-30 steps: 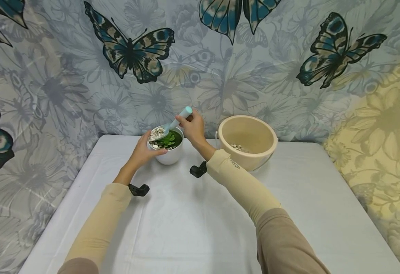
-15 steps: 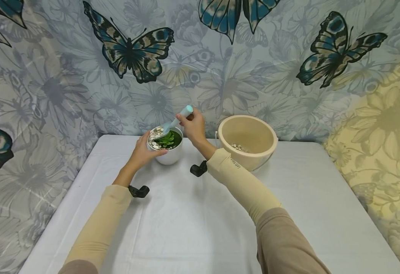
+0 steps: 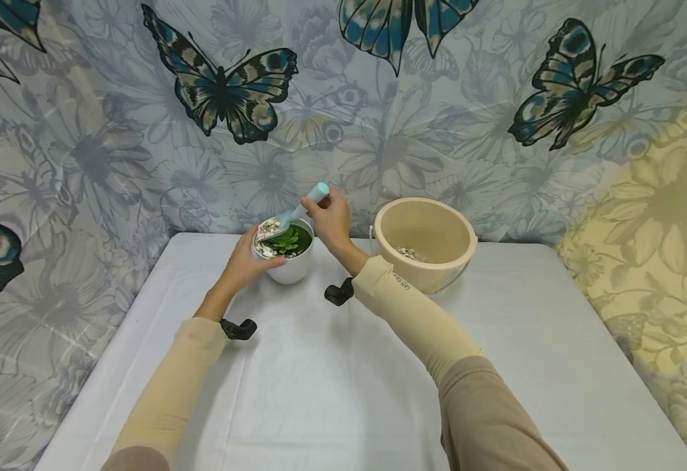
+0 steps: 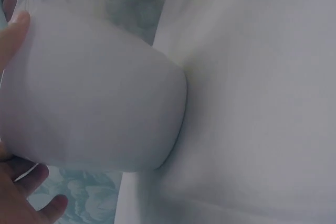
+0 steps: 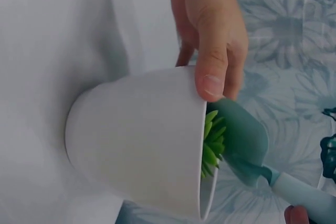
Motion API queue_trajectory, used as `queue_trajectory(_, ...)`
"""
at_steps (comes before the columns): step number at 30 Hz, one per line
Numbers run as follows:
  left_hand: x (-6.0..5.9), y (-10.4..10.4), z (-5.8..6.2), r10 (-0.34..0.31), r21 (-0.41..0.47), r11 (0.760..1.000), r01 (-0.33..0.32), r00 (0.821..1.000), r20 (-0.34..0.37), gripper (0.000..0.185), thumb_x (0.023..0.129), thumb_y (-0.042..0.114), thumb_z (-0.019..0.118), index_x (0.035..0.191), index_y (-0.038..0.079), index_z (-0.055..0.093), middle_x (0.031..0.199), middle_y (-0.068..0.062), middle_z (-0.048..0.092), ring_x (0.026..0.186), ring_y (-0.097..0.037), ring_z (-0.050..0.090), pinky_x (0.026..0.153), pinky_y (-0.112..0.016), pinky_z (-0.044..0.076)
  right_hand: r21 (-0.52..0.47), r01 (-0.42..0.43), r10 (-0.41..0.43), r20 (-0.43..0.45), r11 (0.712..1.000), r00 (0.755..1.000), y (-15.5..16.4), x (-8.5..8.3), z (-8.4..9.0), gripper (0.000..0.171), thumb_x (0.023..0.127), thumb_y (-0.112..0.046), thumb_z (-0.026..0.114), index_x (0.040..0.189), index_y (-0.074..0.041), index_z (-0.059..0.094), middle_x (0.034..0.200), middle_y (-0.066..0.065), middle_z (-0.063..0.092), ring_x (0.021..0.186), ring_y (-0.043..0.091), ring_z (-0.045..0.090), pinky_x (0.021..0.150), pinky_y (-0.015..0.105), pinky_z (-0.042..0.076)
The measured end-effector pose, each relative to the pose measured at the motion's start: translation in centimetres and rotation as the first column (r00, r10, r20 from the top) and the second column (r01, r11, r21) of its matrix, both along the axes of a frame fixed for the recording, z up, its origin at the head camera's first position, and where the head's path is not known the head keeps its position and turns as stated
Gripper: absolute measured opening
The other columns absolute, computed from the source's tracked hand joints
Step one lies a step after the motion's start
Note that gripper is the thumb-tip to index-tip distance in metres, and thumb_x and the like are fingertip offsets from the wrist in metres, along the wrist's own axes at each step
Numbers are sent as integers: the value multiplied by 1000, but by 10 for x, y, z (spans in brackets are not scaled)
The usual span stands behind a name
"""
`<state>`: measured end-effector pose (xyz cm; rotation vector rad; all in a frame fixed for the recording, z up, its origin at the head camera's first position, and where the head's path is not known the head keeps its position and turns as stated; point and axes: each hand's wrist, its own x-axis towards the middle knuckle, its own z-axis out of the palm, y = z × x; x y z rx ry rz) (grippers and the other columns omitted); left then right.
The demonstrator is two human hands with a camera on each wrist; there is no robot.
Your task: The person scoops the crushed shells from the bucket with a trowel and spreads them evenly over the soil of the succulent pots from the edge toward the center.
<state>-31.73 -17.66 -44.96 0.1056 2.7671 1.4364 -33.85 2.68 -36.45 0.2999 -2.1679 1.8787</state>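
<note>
I have the right hand (image 3: 333,219) pinching the trowel (image 5: 248,142); just left of it, the left hand (image 3: 245,260) grips the planter (image 3: 290,270). Abrupt tilting could scatter pebbles (image 3: 268,228).

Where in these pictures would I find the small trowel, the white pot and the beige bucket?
Trowel (image 5: 248,142): right wrist view, on its blade.
White pot (image 4: 94,95): left wrist view, outer wall.
Beige bucket (image 3: 438,229): head view, inner wall.
</note>
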Motion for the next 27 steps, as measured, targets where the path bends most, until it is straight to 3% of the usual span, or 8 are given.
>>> queue_trajectory(6, 6, 4, 1, 30, -33, 999, -30, 1000, -1, 119, 75, 58, 77, 158, 11, 6, 161, -21, 16, 148, -41, 19, 116, -62, 25, 0, 7, -7, -14, 1000, 1000, 0, 1, 1, 27, 92, -13, 68, 111, 5, 59, 106, 23, 70, 99, 32, 68, 81, 28, 59)
queue_trajectory(18, -3, -7, 3, -44, -27, 999, 44, 999, 30, 118, 76, 56, 77, 158, 8, 6, 162, -20, 12, 150, -41, 14, 118, -62, 19, -5, -5, 5, -32, 1000, 999, 0, 0, -1, 27, 91, -12, 69, 110, 5, 59, 104, 24, 69, 97, 33, 68, 79, 27, 59)
queue_trajectory(27, -1, -4, 1, -6, -12, 1000, 6, 1000, 24, 118, 75, 55, 78, 158, 10, 7, 163, -19, 13, 149, -41, 15, 117, -63, 20, 4, 0, 0, -29, 1000, 1000, -1, 0, -2, 26, 92, -13, 68, 110, 4, 59, 104, 24, 69, 97, 33, 68, 80, 27, 59)
